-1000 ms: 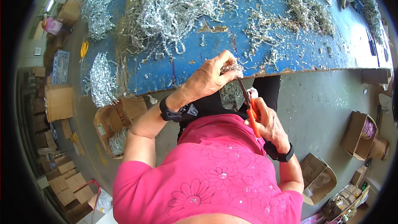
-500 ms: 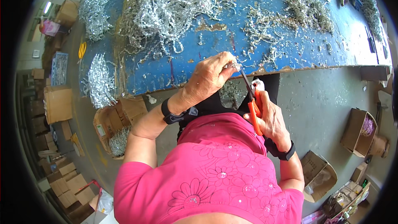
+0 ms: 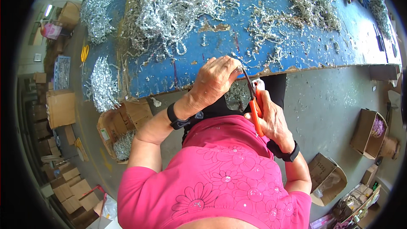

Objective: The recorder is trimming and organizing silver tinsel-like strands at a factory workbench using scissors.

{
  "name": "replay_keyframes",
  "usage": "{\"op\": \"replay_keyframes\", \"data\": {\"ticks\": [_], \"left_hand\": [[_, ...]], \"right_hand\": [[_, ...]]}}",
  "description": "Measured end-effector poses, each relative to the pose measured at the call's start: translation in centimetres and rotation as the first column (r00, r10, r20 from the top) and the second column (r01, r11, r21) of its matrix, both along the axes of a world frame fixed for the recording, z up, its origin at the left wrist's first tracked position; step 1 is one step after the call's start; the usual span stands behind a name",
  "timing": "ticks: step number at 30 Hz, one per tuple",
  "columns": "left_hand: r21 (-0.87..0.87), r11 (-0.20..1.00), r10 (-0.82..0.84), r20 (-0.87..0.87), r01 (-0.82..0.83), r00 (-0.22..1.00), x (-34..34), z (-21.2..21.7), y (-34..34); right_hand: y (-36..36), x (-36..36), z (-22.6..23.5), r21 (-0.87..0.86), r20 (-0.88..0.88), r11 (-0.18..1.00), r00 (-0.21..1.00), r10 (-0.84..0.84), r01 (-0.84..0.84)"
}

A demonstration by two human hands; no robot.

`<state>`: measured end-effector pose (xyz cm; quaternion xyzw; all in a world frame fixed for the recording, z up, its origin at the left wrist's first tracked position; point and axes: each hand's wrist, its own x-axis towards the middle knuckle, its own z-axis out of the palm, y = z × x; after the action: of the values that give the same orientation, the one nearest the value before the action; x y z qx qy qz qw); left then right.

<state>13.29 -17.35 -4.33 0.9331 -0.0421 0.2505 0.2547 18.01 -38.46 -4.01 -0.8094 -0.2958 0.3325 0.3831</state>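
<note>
1. Scissors (image 3: 255,116) with orange handles sit gripped in the right hand (image 3: 275,118), near the blue table's (image 3: 152,80) edge.
2. The left hand (image 3: 214,79) pinches a mostly hidden silvery strand (image 3: 239,68) right by the blades (image 3: 248,80).
3. If that pinch slips, I reckon the blades could nick the thumb (image 3: 233,76).

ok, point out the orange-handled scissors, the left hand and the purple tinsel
orange-handled scissors (image 3: 255,111): head view, on the orange handle
left hand (image 3: 215,80): head view, on the back of the hand
purple tinsel (image 3: 377,127): head view, middle of the clump in the carton
</note>
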Motion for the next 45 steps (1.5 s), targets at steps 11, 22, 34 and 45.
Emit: {"op": "replay_keyframes", "data": {"ticks": [11,22,34,45], "left_hand": [[-0.067,0.998,0.008,-0.031,-0.011,0.999,-0.2,-0.3,0.0],[-0.433,0.901,-0.104,-0.139,0.034,0.985,-0.4,0.5,0.7],[-0.526,0.850,-0.134,-0.237,-0.011,0.962,-0.6,0.8,0.6],[-0.504,0.864,-0.121,-0.208,-0.001,0.971,-0.5,0.7,0.9]], "right_hand": [[-0.2,-0.6,-2.4,0.152,-0.080,0.977,0.987,-0.140,0.151],[-1.0,-0.1,-0.2,0.026,-0.079,1.000,0.997,0.007,-0.005],[-0.6,0.2,0.2,-0.022,0.043,0.999,0.998,0.040,-0.039],[-0.1,-0.1,-1.4,0.098,0.102,0.993,0.992,-0.070,0.061]]}}
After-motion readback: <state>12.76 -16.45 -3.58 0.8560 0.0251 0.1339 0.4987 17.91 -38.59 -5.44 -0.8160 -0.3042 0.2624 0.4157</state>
